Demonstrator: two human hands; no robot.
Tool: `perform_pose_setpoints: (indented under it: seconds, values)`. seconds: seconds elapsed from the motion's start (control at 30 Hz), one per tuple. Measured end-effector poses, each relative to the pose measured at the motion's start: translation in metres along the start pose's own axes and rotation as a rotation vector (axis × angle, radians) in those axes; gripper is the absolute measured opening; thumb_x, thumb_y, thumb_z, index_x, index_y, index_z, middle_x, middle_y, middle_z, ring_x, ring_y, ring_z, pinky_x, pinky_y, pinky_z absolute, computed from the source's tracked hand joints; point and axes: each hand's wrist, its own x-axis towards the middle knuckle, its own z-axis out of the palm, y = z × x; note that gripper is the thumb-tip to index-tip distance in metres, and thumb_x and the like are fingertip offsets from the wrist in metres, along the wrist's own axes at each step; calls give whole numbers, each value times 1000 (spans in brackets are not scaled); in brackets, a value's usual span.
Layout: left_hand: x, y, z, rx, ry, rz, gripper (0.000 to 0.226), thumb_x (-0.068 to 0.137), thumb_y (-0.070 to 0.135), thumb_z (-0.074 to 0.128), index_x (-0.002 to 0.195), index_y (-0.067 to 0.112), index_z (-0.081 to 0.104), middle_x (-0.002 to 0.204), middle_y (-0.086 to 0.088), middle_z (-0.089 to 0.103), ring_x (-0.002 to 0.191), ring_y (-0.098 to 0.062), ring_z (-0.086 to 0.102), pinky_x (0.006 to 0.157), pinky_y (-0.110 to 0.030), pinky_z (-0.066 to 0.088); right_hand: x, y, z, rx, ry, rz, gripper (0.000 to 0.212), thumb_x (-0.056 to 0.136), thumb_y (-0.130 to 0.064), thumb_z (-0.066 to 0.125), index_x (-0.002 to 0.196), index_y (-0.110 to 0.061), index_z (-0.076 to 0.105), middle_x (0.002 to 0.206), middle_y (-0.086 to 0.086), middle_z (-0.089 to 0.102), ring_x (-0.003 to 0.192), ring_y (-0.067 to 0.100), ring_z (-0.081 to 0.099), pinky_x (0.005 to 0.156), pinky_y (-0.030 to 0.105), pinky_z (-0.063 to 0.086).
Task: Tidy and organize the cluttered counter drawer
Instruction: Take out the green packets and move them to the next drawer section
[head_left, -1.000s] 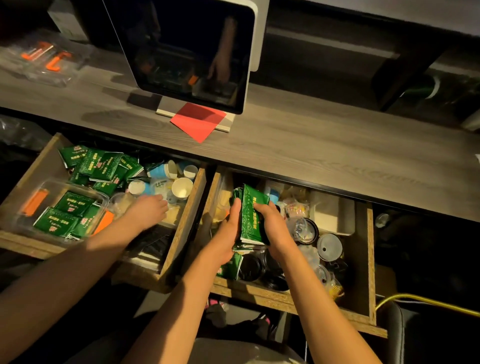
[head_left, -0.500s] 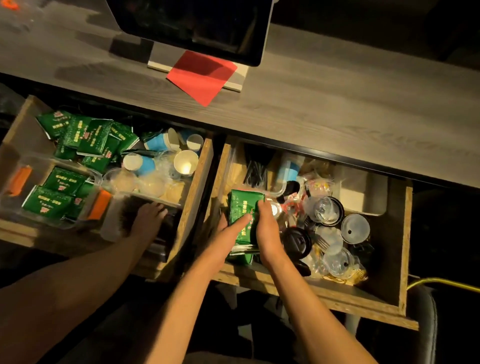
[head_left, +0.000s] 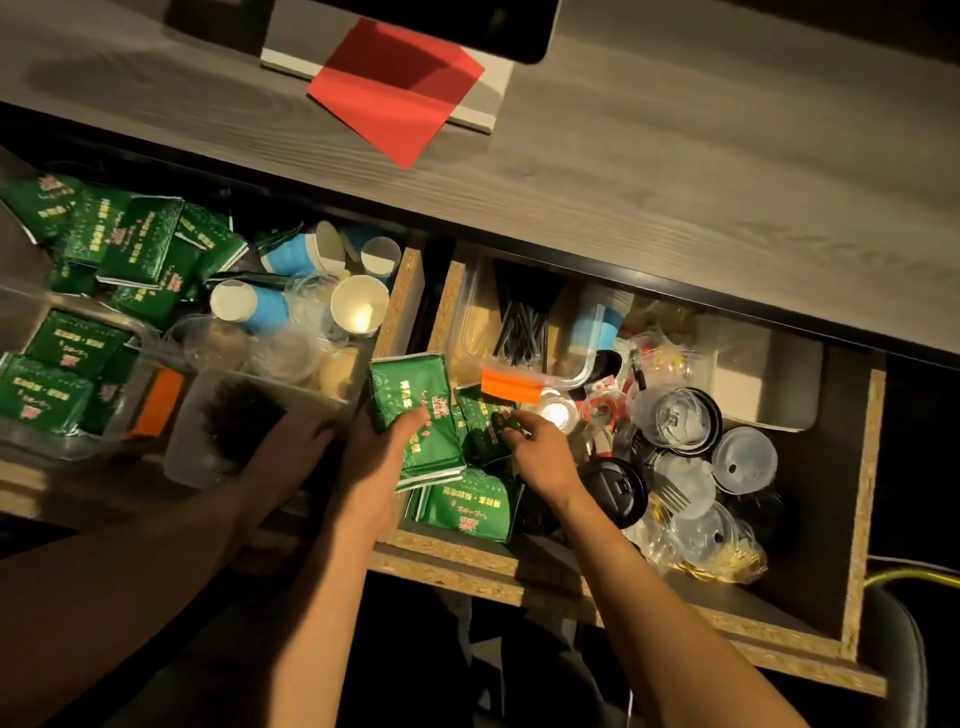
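Now left hand (head_left: 387, 441) gripping green packets (head_left: 415, 410), right hand (head_left: 540, 452) pinching another packet (head_left: 488, 421).

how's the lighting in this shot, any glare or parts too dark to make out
Head view: dim, warm light from above; the counter is evenly lit, while the right drawer's far corner and the floor below sink into black. Small glare spots sit in a paper cup and on a clear lid. Wide-angle bending curves the counter's edge.

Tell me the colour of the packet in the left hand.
Green, with pale lettering and a red mark: the packet in the left hand, head view.
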Motion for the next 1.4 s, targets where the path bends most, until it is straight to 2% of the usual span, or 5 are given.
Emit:
perform_pose_setpoints:
  seconds: [0.13, 0.5, 0.8, 0.93, 1.4]
  values:
    - [-1, -10, -4, -47, 82, -130, 110, 52, 79, 73, 141, 19, 48, 145, -7, 48, 134, -25, 43, 114, -41, 31, 23, 1, 22, -208, 11, -122, 42, 91, -10, 66, 130, -6, 51, 126, 13, 59, 119, 28, 56, 96, 27, 40]
    - [3, -14, -5, -177, 86, 7, 10, 84, 26, 74, 93, 27, 71, 101, 2, 75, 102, -22, 68, 100, -48, 49, 56, -2, 44, -832, 43, -39, 30, 97, -25, 62, 118, -5, 58, 117, 13, 67, 104, 30, 67, 80, 36, 53]
    - [-4, -7, -4, -220, 59, 23, 36, 77, 38, 78, 111, 32, 68, 116, 3, 72, 112, -22, 65, 105, -54, 44, 55, 5, 39, -679, 80, -51, 24, 90, -25, 68, 108, -9, 64, 98, 11, 70, 90, 33, 69, 75, 38, 53]
    - [-2, -11, -6, -266, 68, -27, 129, 26, 75, 86, 140, 25, 51, 142, -4, 55, 128, -28, 54, 108, -58, 39, 53, 11, 32, -641, 38, -108, 23, 87, -30, 70, 99, -10, 68, 92, 4, 69, 86, 24, 67, 70, 32, 49]
    - [-11, -21, 3, -220, 48, 28, 91, 48, 75, 84, 129, 40, 60, 130, 6, 64, 124, -22, 58, 107, -54, 42, -18, 14, -27, 216, 247, -375, 32, 84, -30, 76, 114, -29, 67, 119, -2, 65, 115, 19, 59, 100, 39, 47]
